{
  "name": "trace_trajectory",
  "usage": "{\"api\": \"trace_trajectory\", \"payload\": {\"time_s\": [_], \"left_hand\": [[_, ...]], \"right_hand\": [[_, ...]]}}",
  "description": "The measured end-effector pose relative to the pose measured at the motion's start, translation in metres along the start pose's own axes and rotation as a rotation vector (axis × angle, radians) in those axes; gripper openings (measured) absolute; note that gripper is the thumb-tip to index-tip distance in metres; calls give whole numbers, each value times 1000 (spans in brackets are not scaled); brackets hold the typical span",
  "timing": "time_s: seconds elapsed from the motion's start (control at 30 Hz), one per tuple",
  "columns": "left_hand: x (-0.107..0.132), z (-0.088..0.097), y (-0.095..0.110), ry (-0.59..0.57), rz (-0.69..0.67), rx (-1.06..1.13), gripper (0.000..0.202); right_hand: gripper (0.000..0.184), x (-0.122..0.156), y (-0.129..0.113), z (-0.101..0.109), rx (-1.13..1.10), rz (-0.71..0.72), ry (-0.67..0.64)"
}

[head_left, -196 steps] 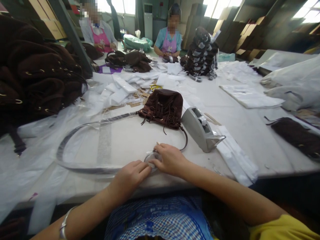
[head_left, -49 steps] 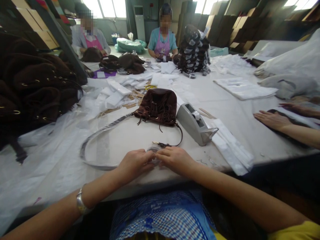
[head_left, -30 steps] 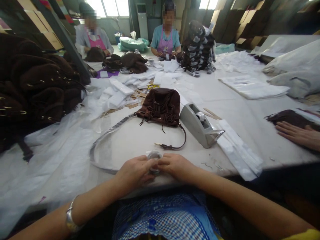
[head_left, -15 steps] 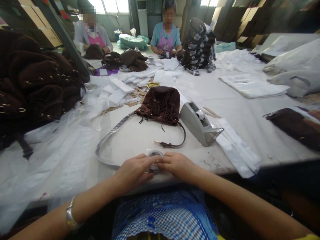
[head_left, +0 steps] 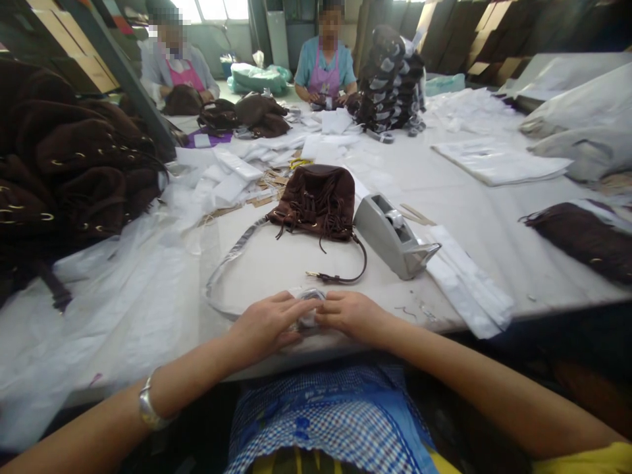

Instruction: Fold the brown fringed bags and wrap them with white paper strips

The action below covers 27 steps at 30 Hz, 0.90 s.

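The left hand (head_left: pixel 264 327) and right hand (head_left: pixel 353 316) are grasping a coil (head_left: pixel 309 319) of wrapped strap (head_left: pixel 240 242) near the table's (head_left: pixel 286 260) front edge; the strap's length is curving leftward, then away to a brown bag (head_left: pixel 316 203).

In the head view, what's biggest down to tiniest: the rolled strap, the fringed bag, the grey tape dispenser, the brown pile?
1. brown pile
2. fringed bag, body only
3. grey tape dispenser
4. rolled strap, partly hidden by left hand and right hand
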<state>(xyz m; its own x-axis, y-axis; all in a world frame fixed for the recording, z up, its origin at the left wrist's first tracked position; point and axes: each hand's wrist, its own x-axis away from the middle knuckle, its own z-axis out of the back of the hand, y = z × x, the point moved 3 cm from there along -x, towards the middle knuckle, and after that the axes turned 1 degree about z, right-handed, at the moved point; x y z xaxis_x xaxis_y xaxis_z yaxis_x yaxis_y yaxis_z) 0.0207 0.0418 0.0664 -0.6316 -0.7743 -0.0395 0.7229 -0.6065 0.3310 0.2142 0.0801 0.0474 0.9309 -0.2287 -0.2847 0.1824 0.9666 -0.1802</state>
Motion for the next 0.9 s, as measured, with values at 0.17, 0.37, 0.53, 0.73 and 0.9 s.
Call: {"api": "trace_trajectory", "payload": {"time_s": [0.17, 0.37, 0.53, 0.73, 0.9], "left_hand": [[3, 7, -8, 29, -36, -105, 53], [0, -3, 2, 60, 85, 139, 51], [4, 1, -9, 51, -39, 68, 59], [-1, 0, -23, 21, -160, -104, 26], [-7, -2, -7, 90, -54, -185, 25]], "right_hand": [[24, 3, 11, 6, 6, 45, 15], [22, -7, -10, -2, -19, -51, 42], [24, -2, -3, -3, -68, -7, 73], [23, -1, 7, 2, -78, 18, 58], [14, -6, -6, 6, -10, -151, 12]]}}
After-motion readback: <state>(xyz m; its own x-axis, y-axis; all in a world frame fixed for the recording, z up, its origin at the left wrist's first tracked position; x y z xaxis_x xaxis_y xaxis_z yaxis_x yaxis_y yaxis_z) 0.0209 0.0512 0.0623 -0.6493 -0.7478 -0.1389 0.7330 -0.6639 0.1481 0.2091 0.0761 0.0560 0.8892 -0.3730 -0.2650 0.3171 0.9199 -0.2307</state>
